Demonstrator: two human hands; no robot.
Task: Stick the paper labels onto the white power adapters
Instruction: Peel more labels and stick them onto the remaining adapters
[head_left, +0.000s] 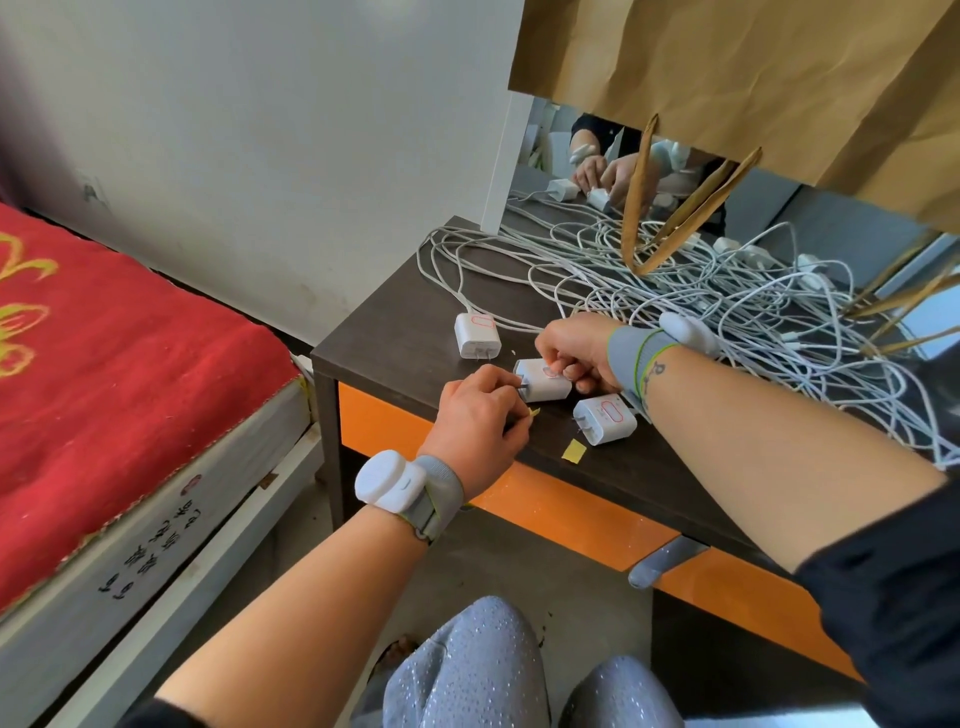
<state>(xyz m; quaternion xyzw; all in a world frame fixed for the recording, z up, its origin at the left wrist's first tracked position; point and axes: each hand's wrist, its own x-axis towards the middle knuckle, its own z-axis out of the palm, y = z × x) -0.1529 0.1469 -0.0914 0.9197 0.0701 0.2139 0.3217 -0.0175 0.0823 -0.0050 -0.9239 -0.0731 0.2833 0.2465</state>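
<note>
Gripping one of three white adapters (543, 382), both hands' fingers (563, 370); two adapters labelled alongside.

Bright, even daylight (soft shadows), with wide-angle bending at edges.

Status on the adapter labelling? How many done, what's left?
Two adapters look done: far one and near one each show a red-outlined label. The middle adapter is in hand: right hand on its label, left hand at the prongs. More adapters sit among the cables, label state unclear.
</note>
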